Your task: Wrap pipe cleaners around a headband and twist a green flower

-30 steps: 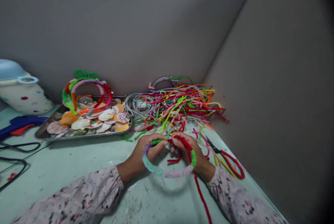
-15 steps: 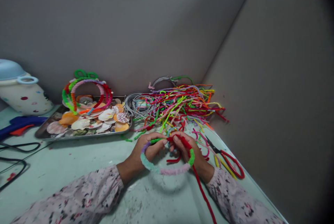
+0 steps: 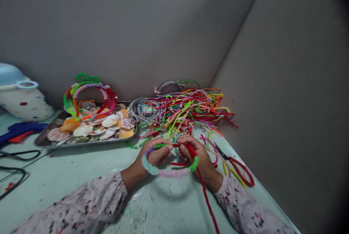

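Left hand point(image 3: 157, 156) and right hand point(image 3: 204, 162) pinched fuzzy multicoloured ring point(image 3: 174, 173) at far side, above pale table point(image 3: 152, 212). Fluffy red strip point(image 3: 206, 196) trailed nearward from right hand. Beyond, fan-shaped shells point(image 3: 110, 120) heaped in metal tray point(image 3: 89, 143); fuzzy strips point(image 3: 188, 107) lay tangled alongside.

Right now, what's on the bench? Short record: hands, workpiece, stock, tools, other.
left hand: left hand pinches the far side of the wrapped ring, by its green stretch
right hand: right hand pinches the ring's red stretch
workpiece: ring sections purple, pale blue, pink, green, red; red strand trails toward the near edge
stock: pile of pipe cleaners, wire coils beside it
tray: metal tray of seashells, fuzzy hoops above them
tools: red-handled scissors, right
other: blue-lidded cup, left
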The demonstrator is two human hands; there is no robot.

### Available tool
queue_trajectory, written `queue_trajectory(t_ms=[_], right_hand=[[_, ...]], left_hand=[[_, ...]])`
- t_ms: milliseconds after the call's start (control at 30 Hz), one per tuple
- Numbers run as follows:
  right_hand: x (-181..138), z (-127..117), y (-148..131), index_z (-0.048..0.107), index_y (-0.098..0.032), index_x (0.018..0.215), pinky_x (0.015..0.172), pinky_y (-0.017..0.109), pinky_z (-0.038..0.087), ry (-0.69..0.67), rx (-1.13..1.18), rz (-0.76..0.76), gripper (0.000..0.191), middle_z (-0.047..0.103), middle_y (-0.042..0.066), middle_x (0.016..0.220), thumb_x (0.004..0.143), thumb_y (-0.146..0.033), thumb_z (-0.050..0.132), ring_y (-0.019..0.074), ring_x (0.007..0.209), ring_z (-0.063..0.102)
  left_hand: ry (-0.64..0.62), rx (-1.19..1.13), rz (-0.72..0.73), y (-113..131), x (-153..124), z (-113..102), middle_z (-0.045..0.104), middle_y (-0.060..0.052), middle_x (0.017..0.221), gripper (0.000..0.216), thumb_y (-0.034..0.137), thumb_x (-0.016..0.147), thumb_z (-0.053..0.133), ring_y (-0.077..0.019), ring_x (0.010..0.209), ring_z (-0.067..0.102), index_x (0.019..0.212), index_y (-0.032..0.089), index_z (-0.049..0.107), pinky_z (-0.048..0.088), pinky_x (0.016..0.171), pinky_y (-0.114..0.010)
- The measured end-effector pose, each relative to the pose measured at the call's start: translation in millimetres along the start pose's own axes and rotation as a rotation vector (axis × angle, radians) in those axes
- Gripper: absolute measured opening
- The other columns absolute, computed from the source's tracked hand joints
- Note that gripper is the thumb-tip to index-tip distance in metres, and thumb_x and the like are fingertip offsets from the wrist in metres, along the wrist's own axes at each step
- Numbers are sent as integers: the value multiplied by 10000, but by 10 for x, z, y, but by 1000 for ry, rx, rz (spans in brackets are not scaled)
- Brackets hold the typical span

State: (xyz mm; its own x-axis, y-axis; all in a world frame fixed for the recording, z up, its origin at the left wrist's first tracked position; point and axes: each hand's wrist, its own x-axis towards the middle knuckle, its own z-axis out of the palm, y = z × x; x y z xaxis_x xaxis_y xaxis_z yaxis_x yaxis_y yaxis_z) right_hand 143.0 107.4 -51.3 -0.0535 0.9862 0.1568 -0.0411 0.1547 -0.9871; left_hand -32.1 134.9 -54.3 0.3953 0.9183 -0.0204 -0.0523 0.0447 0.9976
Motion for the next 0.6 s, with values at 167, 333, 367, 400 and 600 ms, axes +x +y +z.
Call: queue_trajectory(t_ms=[167, 333, 367, 400, 600], right_hand=[[-23, 24, -32, 595, -228, 873, 545, 241, 437, -4, 48, 85, 201, 592, -7, 739, 788, -402, 645, 121, 601, 540], [-31, 13, 10, 595, -219, 939, 503, 220, 390, -8, 67, 102, 277, 542, -29, 622, 818, -468, 593, 108, 535, 504], [-30, 13, 13, 596, -219, 941, 501, 220, 386, -4, 69, 99, 291, 536, -32, 611, 817, -482, 588, 109, 532, 502], [-29, 15, 12, 595, -220, 941, 502, 220, 386, -3, 69, 98, 299, 535, -33, 608, 814, -490, 586, 111, 532, 502], [-26, 41, -33, 599, -231, 899, 536, 236, 424, 20, -32, 36, 256, 587, -9, 759, 742, -410, 694, 122, 595, 524]], left_hand=[[-43, -89, -84, 69, -36, 6, 593, -11, 589, 304, 401, 726, 681, -94, 455, 468, 870, 134, 672, 325, 421, -214], [-54, -68, 20, 54, -49, -21, 586, -12, 596, 243, 380, 770, 649, -101, 511, 481, 835, 148, 684, 337, 470, -219], [-63, -48, 49, 34, -44, -30, 574, -8, 579, 238, 379, 782, 638, -100, 507, 473, 831, 151, 685, 332, 467, -219], [-69, -37, 70, 10, -36, -37, 557, -1, 554, 238, 381, 792, 628, -98, 494, 461, 831, 154, 684, 323, 460, -218], [-71, -147, -28, -128, 17, -46, 578, -12, 619, 204, 350, 773, 657, -96, 526, 473, 827, 153, 660, 322, 460, -211]])
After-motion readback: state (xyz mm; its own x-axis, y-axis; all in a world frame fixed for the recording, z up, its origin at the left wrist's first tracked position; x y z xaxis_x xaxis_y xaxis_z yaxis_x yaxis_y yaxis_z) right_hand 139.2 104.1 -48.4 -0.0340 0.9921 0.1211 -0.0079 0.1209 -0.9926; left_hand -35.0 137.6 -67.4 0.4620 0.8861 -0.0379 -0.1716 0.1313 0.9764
